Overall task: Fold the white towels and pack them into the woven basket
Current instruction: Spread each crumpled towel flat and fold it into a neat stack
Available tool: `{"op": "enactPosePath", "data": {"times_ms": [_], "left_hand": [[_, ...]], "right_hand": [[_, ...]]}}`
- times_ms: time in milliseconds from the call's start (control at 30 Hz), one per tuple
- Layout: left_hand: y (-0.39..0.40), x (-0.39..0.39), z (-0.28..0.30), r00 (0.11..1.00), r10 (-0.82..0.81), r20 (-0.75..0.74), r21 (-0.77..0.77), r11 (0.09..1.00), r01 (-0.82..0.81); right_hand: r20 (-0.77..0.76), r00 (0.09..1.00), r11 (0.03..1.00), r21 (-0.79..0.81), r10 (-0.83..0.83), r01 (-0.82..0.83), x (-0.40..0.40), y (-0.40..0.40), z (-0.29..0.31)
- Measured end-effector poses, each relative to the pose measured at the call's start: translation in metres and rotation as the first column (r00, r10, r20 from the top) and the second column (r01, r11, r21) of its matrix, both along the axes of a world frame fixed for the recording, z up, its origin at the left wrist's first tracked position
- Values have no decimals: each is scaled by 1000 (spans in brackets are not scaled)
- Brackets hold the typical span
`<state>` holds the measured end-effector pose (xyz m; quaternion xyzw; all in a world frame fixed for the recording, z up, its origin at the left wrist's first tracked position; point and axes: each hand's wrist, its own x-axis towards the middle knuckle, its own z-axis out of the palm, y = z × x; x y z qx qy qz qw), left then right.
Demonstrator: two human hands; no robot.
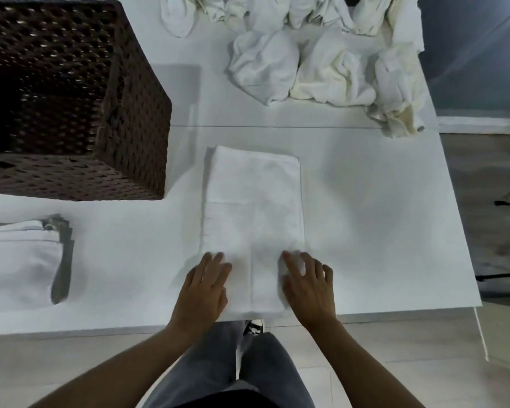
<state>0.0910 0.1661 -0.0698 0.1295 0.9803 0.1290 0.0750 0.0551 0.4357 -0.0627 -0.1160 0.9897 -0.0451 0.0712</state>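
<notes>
The folded towel [252, 219] lies at the table's [380, 231] near edge, its long axis running straight away from the person; the left hand [202, 290] and right hand [308, 287] press flat on its near end, fingers straight, gripping nothing — the woven basket [71, 98] sits at the far left corner, nearer the left hand.

Basket [71, 92] interior dark; folded stack [18, 260] cut off at left edge.

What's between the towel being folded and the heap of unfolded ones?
Only bare table, crossed by a thin seam, separates the folded towel from the crumpled heap in the head view.
</notes>
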Motion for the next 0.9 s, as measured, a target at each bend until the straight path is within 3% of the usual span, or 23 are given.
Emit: {"op": "enactPosePath", "data": {"times_ms": [133, 267, 400, 600, 767, 900], "left_hand": [[-4, 47, 3, 990, -7, 143, 19, 1000, 4], [-4, 61, 7, 984, -52, 172, -94, 993, 68], [-7, 66, 8, 996, -82, 42, -128, 988, 87], [-7, 87, 17, 988, -3, 155, 30, 1000, -2], [-5, 104, 29, 989, 70, 132, 136, 987, -88], [-2, 105, 49, 975, 137, 175, 234, 956, -176]], "right_hand": [[62, 990, 991, -65, 124, -120, 30, 4, -3], [199, 962, 981, -96, 185, -168, 57, 11, 2], [259, 914, 948, -23, 312, -317, 71, 25, 5], [132, 943, 950, 25, 305, -311, 102, 34, -7], [143, 928, 936, 32, 343, -351, 123, 42, -13], [-101, 936, 927, -135, 338, -349, 122, 51, -25]]}}
